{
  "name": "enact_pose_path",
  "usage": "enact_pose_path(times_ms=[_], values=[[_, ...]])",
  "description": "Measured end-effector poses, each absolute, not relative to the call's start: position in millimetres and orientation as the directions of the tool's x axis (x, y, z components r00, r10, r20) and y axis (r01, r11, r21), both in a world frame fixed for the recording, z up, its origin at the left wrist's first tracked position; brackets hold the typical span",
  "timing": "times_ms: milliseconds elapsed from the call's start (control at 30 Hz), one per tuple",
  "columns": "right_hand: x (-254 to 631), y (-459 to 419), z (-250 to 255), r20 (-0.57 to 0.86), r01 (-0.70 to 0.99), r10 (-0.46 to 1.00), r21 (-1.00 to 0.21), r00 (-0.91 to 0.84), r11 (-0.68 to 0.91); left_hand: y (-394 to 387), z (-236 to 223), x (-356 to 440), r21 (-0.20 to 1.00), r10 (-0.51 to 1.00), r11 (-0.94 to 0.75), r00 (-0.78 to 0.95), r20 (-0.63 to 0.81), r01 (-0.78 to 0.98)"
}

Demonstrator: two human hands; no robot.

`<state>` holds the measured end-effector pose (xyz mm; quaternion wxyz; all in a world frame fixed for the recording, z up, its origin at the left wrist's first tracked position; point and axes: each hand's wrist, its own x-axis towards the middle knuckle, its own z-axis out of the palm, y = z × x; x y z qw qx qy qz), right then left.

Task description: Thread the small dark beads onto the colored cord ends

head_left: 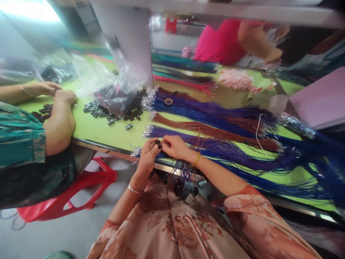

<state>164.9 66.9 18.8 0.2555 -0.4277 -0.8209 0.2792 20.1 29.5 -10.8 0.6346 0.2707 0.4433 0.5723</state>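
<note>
At the table's front edge, my left hand (148,154) is closed around a small black connector housing (158,144). My right hand (175,146) meets it from the right, its fingers pinched against the housing; whatever lies between those fingertips is too small to make out. Just behind both hands, bundles of purple wires (172,135) and brown wires (185,125) lie lengthwise, silver terminals at their ends. In my lap, below the table edge, rest several grey connectors (189,185) with thin wires attached.
A pile of black connectors (98,109) spreads beside a clear plastic bag (115,95). A roll of tape (168,102) sits on the blue wires (183,108). At left, a co-worker's hands (58,91) are over the table, near a red stool (88,183). Another person in pink (218,41) works opposite.
</note>
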Motion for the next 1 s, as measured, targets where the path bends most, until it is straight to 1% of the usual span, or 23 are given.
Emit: enact_pose_path(times_ms=[167,267,333,400,500,600,667,833,933,1000], values=[[162,63,20,0.178,0.607,0.849,-0.628,-0.497,0.487,28,-10,20,0.872,0.964,0.224,-0.035,-0.265,-0.435],[169,79,30,0.168,0.570,0.835,-0.659,-0.523,0.490,28,-5,21,0.871,0.973,0.187,-0.037,-0.228,-0.454],[174,102,36,0.193,0.582,0.862,-0.667,-0.469,0.466,30,-2,23,0.864,0.980,0.146,-0.046,-0.192,-0.483],[175,130,36,0.195,0.685,0.896,-0.585,-0.399,0.433,33,-2,25,0.856,0.983,0.131,-0.045,-0.177,-0.500],[169,161,29,0.114,0.831,0.925,-0.411,-0.361,0.375,38,-6,26,0.841,0.980,0.142,-0.048,-0.195,-0.522],[160,172,21,0.067,0.889,0.934,-0.289,-0.351,0.355,41,-13,24,0.822,0.977,0.149,-0.048,-0.210,-0.550],[158,172,18,0.057,0.899,0.933,-0.255,-0.355,0.357,40,-15,22,0.814,0.978,0.151,-0.036,-0.206,-0.562],[160,170,18,0.034,0.921,0.950,-0.237,-0.309,0.308,39,-16,21,0.815,0.979,0.155,-0.022,-0.201,-0.559],[158,171,16,0.037,0.909,0.927,-0.184,-0.373,0.373,39,-17,21,0.819,0.981,0.151,-0.019,-0.194,-0.554],[155,171,16,0.010,0.906,0.918,-0.158,-0.397,0.393,39,-18,21,0.816,0.981,0.150,-0.020,-0.194,-0.558]])
